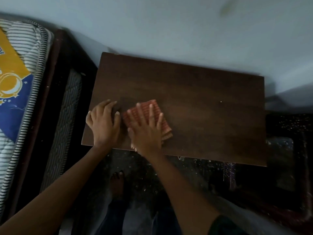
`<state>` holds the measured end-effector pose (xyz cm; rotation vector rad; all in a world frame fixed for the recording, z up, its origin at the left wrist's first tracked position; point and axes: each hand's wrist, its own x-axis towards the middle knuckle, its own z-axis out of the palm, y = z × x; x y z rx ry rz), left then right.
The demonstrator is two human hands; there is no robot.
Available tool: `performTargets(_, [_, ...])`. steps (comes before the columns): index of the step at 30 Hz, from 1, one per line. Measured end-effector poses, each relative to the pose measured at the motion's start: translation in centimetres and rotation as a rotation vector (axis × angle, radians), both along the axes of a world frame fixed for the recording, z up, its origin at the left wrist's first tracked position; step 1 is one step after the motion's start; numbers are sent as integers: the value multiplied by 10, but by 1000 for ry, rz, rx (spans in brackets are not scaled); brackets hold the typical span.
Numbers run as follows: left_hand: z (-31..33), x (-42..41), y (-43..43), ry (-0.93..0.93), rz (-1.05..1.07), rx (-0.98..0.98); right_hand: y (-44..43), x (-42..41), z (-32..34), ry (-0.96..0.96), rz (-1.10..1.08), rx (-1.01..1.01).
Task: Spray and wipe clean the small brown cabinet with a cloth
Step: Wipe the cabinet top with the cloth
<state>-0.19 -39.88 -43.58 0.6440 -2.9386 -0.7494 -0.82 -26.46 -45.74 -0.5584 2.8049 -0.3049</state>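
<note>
The small brown cabinet (194,106) stands against the pale wall, its top seen from above. On that top, near its front-left corner, the right hand (145,131) lies flat with fingers spread over the folded red checked cloth (152,114). Just left of the cloth, the left hand (103,122) rests palm down on the wood, fingers loosely apart and holding nothing

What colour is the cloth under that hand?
The cloth is reddish-orange with a fine check pattern, seen in the head view.
</note>
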Motion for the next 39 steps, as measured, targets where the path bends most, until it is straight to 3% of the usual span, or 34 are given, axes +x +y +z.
performTargets(3, [1, -9, 25, 2, -64, -14, 27, 29, -2, 10, 117, -31])
performTargets(6, [0, -19, 49, -41, -137, -64, 81, 54, -4, 35, 32, -18])
performTargets(11, [-3, -41, 87, -109, -246, -121, 192, 43, -4, 18, -295, 151])
performTargets(15, [-6, -54, 108, -143, -297, -138, 195, -10, -1, -24, -662, 113])
performTargets(17, [-7, -55, 118, -153, -308, -139, 174, -29, 0, -20, -613, 95])
performTargets(21, [-8, -54, 132, -142, -310, -146, 165, -14, 2, 38, -215, 88])
performTargets(23, [-8, -54, 135, -139, -313, -139, 187, 10, -1, 39, -131, 60])
performTargets(27, [-12, -56, 141, -148, -324, -123, 263, 35, -4, 4, -528, 155])
performTargets(29, [-14, -56, 142, -143, -327, -118, 288, 20, 1, -64, -700, 149])
performTargets(34, [-10, -54, 138, -90, -303, -78, 298, -91, 1, -36, -866, 109])
performTargets(39, [-5, -47, 117, -37, -239, -38, 239, -175, -5, -10, -851, 113])
